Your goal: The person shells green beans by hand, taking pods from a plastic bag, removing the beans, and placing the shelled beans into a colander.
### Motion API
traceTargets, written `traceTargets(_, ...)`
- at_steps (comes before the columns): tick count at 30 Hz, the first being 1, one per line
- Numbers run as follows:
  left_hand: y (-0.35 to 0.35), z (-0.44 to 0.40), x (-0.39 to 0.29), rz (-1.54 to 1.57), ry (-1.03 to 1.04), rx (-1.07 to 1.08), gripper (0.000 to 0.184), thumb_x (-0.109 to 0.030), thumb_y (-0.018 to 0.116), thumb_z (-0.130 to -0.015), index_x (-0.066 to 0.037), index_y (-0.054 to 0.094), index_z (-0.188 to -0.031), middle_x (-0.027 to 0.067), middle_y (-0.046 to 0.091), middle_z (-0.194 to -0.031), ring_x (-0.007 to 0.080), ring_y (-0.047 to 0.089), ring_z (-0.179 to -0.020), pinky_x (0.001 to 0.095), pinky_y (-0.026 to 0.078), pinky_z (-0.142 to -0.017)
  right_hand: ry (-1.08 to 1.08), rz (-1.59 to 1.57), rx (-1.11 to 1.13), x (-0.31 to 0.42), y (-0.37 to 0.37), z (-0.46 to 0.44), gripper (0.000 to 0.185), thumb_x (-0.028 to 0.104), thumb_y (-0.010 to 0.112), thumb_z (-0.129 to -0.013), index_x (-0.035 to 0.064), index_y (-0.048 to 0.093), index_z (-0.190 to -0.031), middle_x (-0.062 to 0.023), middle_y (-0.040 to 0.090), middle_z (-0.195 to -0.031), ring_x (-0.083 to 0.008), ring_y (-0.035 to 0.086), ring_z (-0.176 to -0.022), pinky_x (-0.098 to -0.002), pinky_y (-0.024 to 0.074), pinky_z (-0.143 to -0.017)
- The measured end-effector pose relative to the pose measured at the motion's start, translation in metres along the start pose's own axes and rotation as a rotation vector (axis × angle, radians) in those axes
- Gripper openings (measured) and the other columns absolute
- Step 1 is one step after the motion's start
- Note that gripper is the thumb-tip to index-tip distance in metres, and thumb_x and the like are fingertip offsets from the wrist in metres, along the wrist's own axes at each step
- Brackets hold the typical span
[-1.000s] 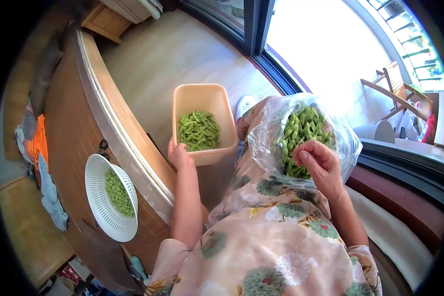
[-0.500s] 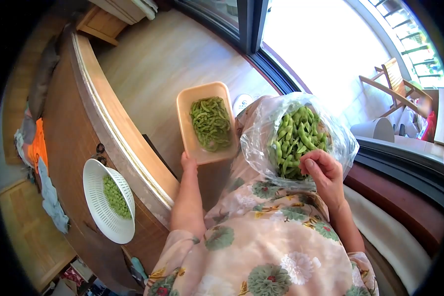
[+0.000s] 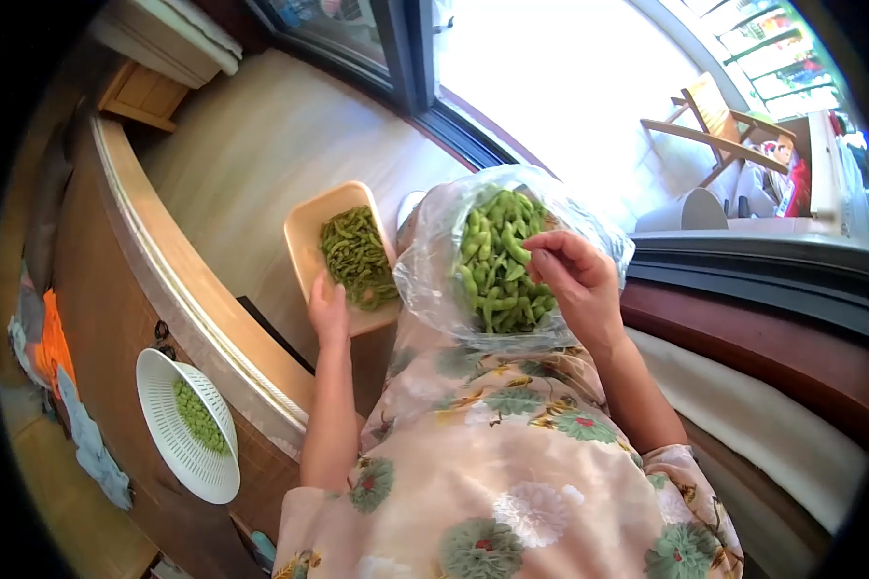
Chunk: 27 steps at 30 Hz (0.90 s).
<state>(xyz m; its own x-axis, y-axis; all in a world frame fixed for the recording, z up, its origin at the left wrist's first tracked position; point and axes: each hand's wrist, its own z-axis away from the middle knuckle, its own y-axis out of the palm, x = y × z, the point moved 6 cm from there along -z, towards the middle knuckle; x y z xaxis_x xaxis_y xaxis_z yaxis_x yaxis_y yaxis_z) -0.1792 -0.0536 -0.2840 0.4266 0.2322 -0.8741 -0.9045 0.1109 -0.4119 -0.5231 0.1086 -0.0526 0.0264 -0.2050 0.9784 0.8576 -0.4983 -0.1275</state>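
Observation:
A peach plastic container [image 3: 304, 237] with many flat green pods [image 3: 356, 255] is tilted left of my lap. My left hand [image 3: 328, 309] is at its near left rim, fingers closed on the edge. On my lap lies an open clear plastic bag [image 3: 433, 253] full of plump green pods [image 3: 497, 275]. Over the bag's right part, my right hand [image 3: 574, 280] is closed in a pinch beside a curved pod; whatever its fingertips hold is too small to make out.
A white colander [image 3: 169, 439] with shelled green beans [image 3: 199, 417] stands on the brown table [image 3: 97, 289] at left. Orange cloth [image 3: 53, 338] and blue-grey cloth [image 3: 92, 444] lie beyond. A sliding door frame [image 3: 410, 58] and wooden folding chair [image 3: 719, 130] are ahead.
The view has turned, shifting everything leftward. The container has tilted, and my left hand now shows more of its fingers at the rim. My right hand stays pinched above the bag.

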Motion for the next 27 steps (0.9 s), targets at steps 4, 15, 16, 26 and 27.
traceTargets(4,0.016,0.057,-0.171,0.289,0.247,0.197,0.034,-0.001,0.051,-0.092,0.000,0.055,-0.126,0.0130,0.058,-0.126,0.0201,0.054,-0.117,0.0323,0.041,-0.100,-0.064,0.161,-0.027,0.001,-0.008,-0.002,0.009,0.004,0.058,-0.091,-0.0004,0.064,-0.096,-0.0021,0.062,-0.084,-0.0081,0.055,-0.072,-0.0215,0.0455,-0.065)
traceTargets(15,0.091,0.180,-0.278,-0.148,1.038,0.819,0.008,-0.006,0.067,-0.078,-0.004,0.068,-0.085,0.0102,0.067,-0.084,0.0280,0.064,-0.077,0.0375,0.052,-0.069,-0.379,0.774,-0.070,-0.003,-0.002,0.001,0.019,0.009,0.070,-0.074,0.0063,0.061,-0.091,-0.0100,0.056,-0.092,-0.0326,0.056,-0.091,-0.0410,0.0471,-0.076)
traceTargets(16,0.094,0.186,-0.276,-0.157,1.034,0.861,0.008,-0.006,0.067,-0.078,-0.003,0.068,-0.086,0.0103,0.067,-0.085,0.0279,0.064,-0.077,0.0376,0.052,-0.069,-0.374,0.770,-0.069,-0.004,-0.002,0.000,0.018,0.008,0.069,-0.074,0.0062,0.060,-0.090,-0.0102,0.056,-0.091,-0.0325,0.056,-0.090,-0.0412,0.0471,-0.076)
traceTargets(26,0.085,0.160,-0.270,-0.031,0.404,0.655,0.010,-0.004,0.062,-0.089,0.000,0.068,-0.095,0.0057,0.069,-0.092,0.0123,0.064,-0.083,0.0267,0.051,-0.075,-0.127,0.168,-0.005,-0.009,-0.005,0.005,0.012,0.008,0.067,-0.080,0.0049,0.061,-0.090,-0.0050,0.060,-0.084,-0.0190,0.057,-0.079,-0.0312,0.0469,-0.070)
traceTargets(27,0.087,0.154,-0.266,0.089,0.297,0.670,0.014,-0.007,0.059,-0.093,0.000,0.065,-0.103,0.0034,0.068,-0.093,0.0080,0.061,-0.085,0.0242,0.050,-0.076,-0.007,-0.012,0.030,-0.012,-0.004,0.008,0.013,0.009,0.068,-0.082,0.0047,0.061,-0.092,-0.0029,0.060,-0.084,-0.0148,0.057,-0.077,-0.0281,0.0465,-0.068)
